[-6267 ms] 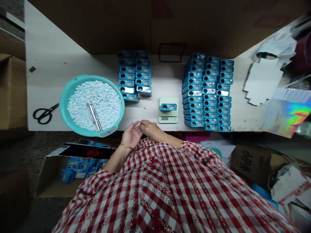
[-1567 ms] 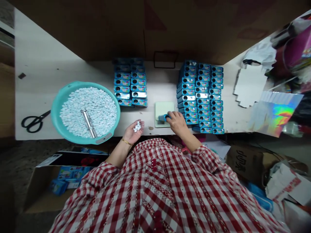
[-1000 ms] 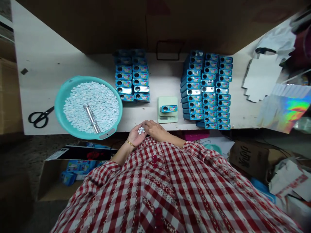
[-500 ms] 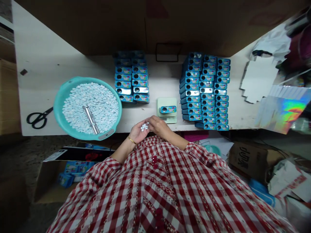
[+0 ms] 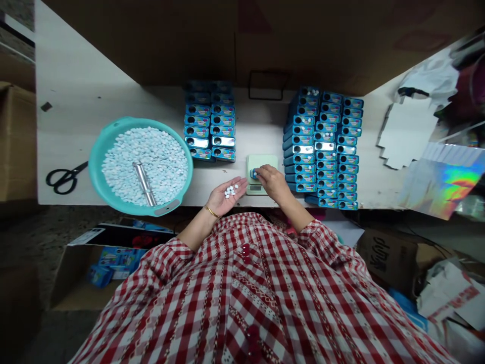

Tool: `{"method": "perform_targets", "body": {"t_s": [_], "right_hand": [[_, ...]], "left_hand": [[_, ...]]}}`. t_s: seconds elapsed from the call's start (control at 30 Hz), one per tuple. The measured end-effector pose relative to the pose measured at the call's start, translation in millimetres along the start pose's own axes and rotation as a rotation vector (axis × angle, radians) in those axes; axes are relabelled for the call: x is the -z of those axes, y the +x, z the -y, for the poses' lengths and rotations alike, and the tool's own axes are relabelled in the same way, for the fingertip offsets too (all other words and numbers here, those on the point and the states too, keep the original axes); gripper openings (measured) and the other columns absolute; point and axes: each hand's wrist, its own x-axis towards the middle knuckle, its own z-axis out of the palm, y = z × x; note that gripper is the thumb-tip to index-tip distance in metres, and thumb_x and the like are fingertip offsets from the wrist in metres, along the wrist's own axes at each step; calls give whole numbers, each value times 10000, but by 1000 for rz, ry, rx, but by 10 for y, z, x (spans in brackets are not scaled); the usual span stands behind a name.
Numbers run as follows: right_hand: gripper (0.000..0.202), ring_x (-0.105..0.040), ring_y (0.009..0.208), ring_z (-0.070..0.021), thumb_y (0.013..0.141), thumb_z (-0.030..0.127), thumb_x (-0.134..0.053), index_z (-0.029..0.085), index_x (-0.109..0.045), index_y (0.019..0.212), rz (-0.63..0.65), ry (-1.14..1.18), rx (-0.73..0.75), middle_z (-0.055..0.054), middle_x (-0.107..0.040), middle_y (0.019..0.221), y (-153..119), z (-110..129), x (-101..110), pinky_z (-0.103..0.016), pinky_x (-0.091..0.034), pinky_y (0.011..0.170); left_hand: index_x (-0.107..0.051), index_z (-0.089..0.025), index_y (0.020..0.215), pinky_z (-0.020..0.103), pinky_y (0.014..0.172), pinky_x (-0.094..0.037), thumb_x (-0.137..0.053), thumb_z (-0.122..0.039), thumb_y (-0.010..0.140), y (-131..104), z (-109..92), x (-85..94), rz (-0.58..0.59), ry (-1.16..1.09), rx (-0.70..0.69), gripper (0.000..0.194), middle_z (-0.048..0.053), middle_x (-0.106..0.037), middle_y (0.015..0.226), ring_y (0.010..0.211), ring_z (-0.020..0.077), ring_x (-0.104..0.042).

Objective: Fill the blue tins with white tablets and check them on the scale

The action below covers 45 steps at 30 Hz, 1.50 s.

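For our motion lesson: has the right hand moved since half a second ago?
Yes: against the scale, the right hand has moved rightward and forward, to the blue tin.

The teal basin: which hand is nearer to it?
Left. The left hand, palm up with white pellets, is right of the teal basin, apart from it; the right hand is farther right, at the digital scale.
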Motion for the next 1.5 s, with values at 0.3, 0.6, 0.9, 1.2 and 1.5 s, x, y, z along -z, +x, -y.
{"method": "perform_targets", "body": {"t_s": [0.3, 0.6, 0.9, 1.2, 1.5], "right_hand": [[285, -572, 966, -176, 937, 196, -375, 157, -639, 1038, -212, 162, 25, -97, -641, 1007, -94, -37, 24, -296, -461, 863], [310, -533, 1001, -215, 895, 152, -441, 119, -561, 1179, 152, 67, 279, -144, -594, 1101, -341, 740, -290, -378, -477, 881], [248, -548, 1012, -203, 881, 85, -446, 86, -582, 1088, 303, 34, 373, -140, -587, 1088, -348, 840, -481, -339, -501, 836], [249, -560, 1038, -193, 908, 175, -451, 135, -617, 1090, 234, 67, 378, -118, -617, 1070, -429, 728, -467, -326, -511, 846], [269, -579, 963, -186, 913, 270, -471, 189, -613, 1127, 48, 138, 448, -101, -639, 1076, -552, 573, -464, -329, -502, 817]], "left_hand": [[-627, -66, 1018, 326, 889, -500, -430, -110, 843, 25, 6, 78, 1, -8, 3, 267, 156, -682, 1015, 1019, 217, -635], [-599, -82, 1145, 326, 867, -505, -376, -234, 911, -132, 123, 292, 15, -9, 108, 357, 142, -679, 1045, 982, 198, -640], [-572, -74, 1191, 318, 855, -506, -293, -248, 940, -250, 157, 424, -41, 23, 125, 414, 151, -672, 1069, 987, 198, -640], [-606, -65, 1138, 265, 694, -525, -337, -187, 921, -220, 195, 378, -47, 42, 181, 366, 89, -701, 795, 627, 134, -636], [-646, -87, 809, 224, 590, -532, -427, -101, 860, -174, 237, 422, -89, 112, 220, 225, 50, -661, 649, 562, 113, -620]]}}
